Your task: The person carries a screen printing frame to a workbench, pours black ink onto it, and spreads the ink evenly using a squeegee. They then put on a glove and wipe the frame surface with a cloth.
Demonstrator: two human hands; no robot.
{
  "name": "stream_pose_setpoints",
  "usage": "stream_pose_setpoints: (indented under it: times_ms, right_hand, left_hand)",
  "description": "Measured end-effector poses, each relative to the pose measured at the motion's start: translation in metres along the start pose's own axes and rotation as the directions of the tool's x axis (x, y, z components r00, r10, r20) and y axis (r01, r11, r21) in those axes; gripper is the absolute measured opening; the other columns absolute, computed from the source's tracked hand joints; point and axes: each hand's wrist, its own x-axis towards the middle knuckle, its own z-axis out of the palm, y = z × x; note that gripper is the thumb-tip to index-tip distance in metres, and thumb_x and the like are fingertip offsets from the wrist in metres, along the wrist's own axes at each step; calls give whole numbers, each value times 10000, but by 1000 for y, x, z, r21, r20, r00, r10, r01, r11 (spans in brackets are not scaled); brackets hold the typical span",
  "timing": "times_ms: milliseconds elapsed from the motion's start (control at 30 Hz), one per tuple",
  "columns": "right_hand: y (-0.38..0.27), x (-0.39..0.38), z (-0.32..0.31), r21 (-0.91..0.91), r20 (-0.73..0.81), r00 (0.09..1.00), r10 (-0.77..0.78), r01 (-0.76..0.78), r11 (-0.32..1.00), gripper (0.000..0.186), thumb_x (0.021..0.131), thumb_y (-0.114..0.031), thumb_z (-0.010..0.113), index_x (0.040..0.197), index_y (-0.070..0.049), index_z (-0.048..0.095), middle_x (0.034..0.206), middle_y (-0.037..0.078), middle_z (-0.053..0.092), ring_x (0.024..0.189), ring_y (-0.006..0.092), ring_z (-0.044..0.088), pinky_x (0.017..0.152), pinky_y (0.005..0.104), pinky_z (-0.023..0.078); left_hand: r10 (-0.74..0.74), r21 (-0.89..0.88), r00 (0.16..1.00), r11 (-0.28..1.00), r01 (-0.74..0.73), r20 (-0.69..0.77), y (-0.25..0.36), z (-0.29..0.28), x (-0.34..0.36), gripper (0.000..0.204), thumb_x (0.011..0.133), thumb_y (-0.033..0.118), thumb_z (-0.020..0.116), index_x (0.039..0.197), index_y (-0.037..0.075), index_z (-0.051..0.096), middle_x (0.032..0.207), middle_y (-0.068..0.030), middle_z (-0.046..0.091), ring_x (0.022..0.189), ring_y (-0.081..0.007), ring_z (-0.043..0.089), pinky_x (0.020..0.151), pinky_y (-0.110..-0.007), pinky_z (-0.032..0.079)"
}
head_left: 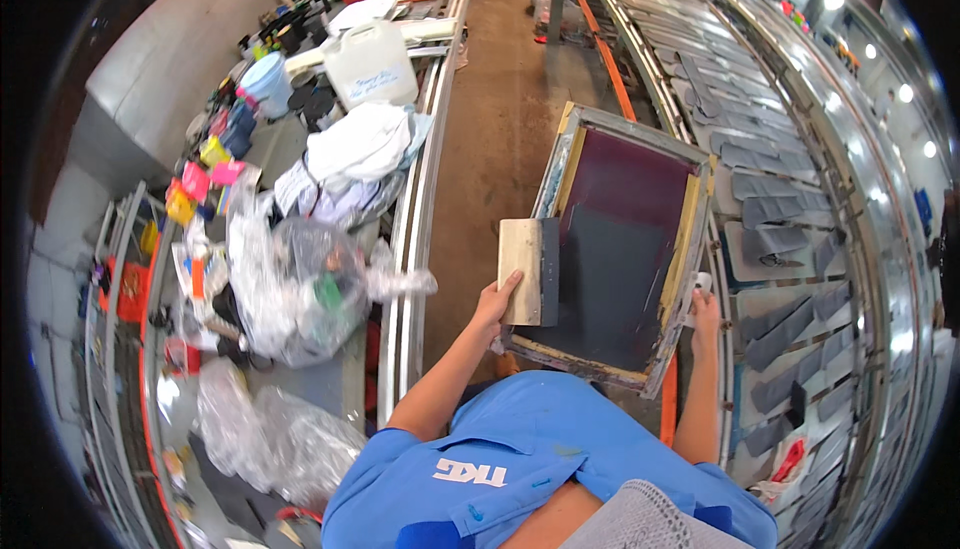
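A screen printing frame (690, 249) with a dark, ink-smeared mesh is held in front of my body, tilted, its near edge close to my blue shirt. My left hand (496, 301) is closed at the frame's left side, gripping a squeegee (520, 271) with a pale wooden handle and a dark blade. The squeegee overlaps the frame's left edge; whether my left fingers also bear the frame is hidden. My right hand (705, 311) is closed around the frame's right side. By its fingertips is a small white thing (703, 281) I cannot make out.
At left, a long bench with a metal rail (418, 199) holds a white jerrycan (368, 64), a blue-white bucket (266, 84), white cloths (358, 147), plastic bags (300, 284) and pots. A long printing table (735, 244) with grey cut pieces runs at right. A brown aisle (497, 79) lies between.
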Motion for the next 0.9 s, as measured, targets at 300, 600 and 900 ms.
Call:
stream_pose_setpoints:
  times_ms: [300, 600, 900]
  right_hand:
    - [-38, 177, 103, 72, -184, 982, 42, -29, 997, 341, 929, -254, 634, 1131, 15, 581, 895, 2, 575, 770, 84, 483, 701, 255, 394]
    - [-124, 462, 226, 67, -162, 987, 20, -9, 998, 233, 926, -272, 640, 1011, -59, 602, 780, -51, 515, 661, 60, 422, 610, 238, 354]
    - [-193, 688, 378, -72, 109, 993, -56, 64, 995, 290, 936, -245, 629, 1093, -5, 585, 943, 12, 583, 858, 110, 520, 778, 266, 420]
  left_hand:
    - [5, 150, 998, 989, -14, 61, 147, 65, 210, 588, 855, 460, 712, 1161, -32, 611, 1020, -129, 683, 862, -201, 672, 770, -341, 540]
    - [55, 87, 998, 995, -53, -11, 317, 137, 401, 568, 851, 462, 716, 1111, -35, 633, 964, -125, 693, 823, -191, 672, 748, -335, 536]
    - [-12, -131, 995, 991, 0, -95, 398, 137, 573, 601, 892, 422, 681, 1232, -60, 565, 1099, -153, 660, 952, -226, 660, 826, -354, 528]
